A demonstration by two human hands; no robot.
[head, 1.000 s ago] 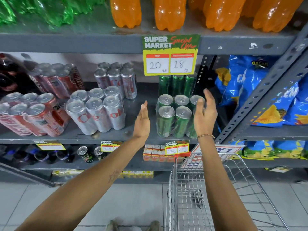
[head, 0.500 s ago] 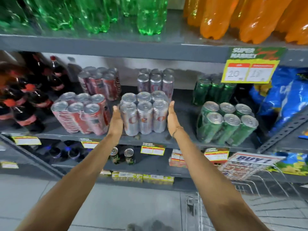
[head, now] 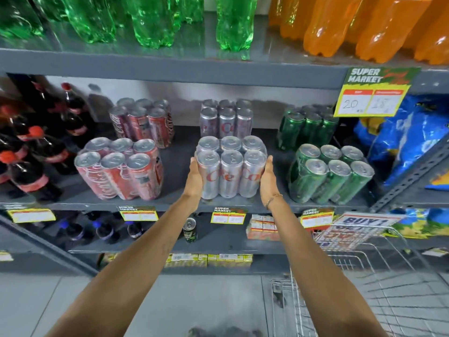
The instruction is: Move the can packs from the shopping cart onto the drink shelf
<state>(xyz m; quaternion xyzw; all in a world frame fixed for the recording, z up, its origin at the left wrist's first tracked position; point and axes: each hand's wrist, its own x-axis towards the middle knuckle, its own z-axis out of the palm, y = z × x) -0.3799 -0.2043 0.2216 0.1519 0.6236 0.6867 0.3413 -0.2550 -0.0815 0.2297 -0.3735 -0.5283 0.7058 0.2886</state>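
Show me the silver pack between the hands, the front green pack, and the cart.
Silver pack (head: 230, 176): head view, front middle can.
Green pack (head: 330, 176): head view, front middle can.
Cart (head: 352, 261): head view, wire rim.

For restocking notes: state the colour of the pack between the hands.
Silver pack, red lettering; head view.

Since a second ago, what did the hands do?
They left the front green can pack and moved left to the front silver can pack. The left hand and right hand now press its sides. All packs stayed put on the shelf.
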